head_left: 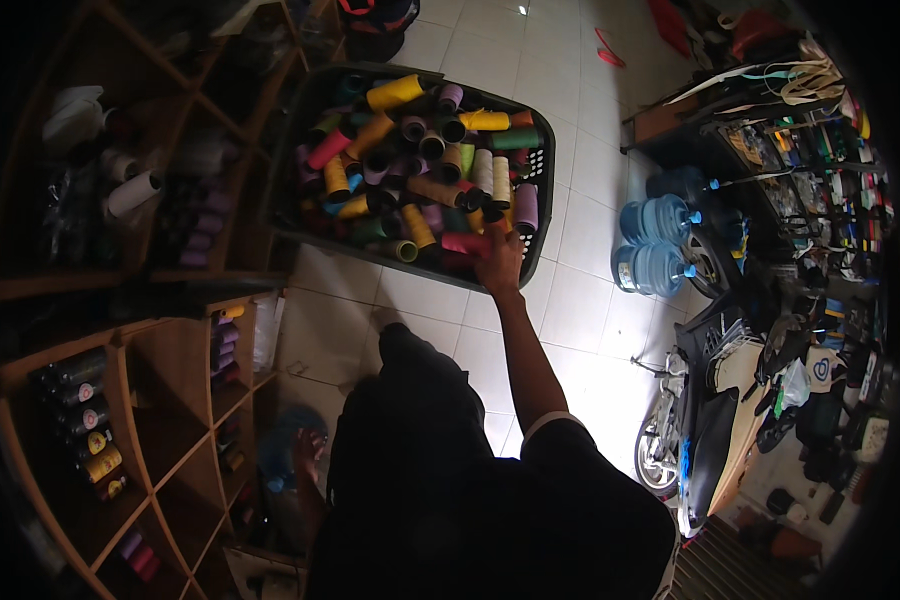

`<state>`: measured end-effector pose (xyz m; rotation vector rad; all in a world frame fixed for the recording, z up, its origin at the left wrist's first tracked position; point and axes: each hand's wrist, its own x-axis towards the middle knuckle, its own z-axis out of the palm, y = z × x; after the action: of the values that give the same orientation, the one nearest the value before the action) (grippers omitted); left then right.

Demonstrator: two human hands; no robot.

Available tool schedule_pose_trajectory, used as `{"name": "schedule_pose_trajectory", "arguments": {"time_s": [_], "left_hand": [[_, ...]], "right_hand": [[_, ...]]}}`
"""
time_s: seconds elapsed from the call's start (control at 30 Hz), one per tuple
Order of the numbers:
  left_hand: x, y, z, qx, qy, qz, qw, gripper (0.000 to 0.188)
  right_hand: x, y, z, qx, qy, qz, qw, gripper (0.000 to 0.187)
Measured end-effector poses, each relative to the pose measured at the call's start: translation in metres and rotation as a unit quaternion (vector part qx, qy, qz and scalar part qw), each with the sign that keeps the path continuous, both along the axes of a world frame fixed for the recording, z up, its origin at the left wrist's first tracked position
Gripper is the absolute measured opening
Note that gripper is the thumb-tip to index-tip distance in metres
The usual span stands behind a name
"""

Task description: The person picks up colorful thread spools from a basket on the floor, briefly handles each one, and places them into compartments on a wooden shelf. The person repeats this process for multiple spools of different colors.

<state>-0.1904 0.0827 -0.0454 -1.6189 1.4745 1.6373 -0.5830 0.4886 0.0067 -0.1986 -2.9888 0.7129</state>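
Note:
A dark plastic basket (410, 272) full of thread spools in many colours stands in front of me. My right hand (500, 260) reaches over its near right edge, with its fingers curled at a spool among the others. A pinkish-red thread spool (464, 243) lies right against this hand, and a purple spool (526, 207) sits just to its right. Low at my left side hangs my left hand (311, 450), dim, with fingers loosely apart and nothing visible in them. Close behind it is a blue water jug (288, 440).
Wooden shelves (160, 480) with compartments of spools line the left side. Several blue water jugs (660, 245) lie on the tiled floor (450, 318) to the right. Beyond them are a motorbike (695, 430) and a crowded rack (820, 160). A red item (608, 48) lies farther off.

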Motion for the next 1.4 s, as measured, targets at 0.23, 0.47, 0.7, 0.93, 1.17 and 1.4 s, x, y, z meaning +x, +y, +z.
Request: {"name": "schedule_pose_trajectory", "arguments": {"time_s": [0.23,0.47,0.7,0.93,1.17,1.4], "left_hand": [[-0.021,-0.008,0.016,-0.018,0.020,-0.050,0.998,0.038],[0.066,-0.032,-0.063,-0.197,0.099,-0.500,0.837,0.028],[0.055,-0.021,-0.058,-0.082,0.164,-0.261,0.948,0.027],[-0.029,0.010,0.005,0.012,-0.036,-0.062,0.997,0.031],[-0.212,0.073,0.160,-0.032,0.277,-0.331,0.901,0.019],[-0.319,0.198,0.419,0.119,0.742,-0.540,0.379,0.020]], "right_hand": [[-0.003,0.012,0.008,-0.161,-0.098,0.029,0.982,0.067],[-0.029,-0.035,0.004,-0.546,-0.155,-0.031,0.823,0.069],[-0.018,-0.057,0.020,-0.092,-0.055,0.045,0.993,0.069],[0.005,-0.015,-0.026,0.041,-0.091,-0.020,0.995,0.077],[-0.011,-0.007,0.022,-0.259,-0.080,0.134,0.953,0.071],[-0.012,0.024,-0.056,-0.136,-0.088,0.135,0.978,0.073]]}}
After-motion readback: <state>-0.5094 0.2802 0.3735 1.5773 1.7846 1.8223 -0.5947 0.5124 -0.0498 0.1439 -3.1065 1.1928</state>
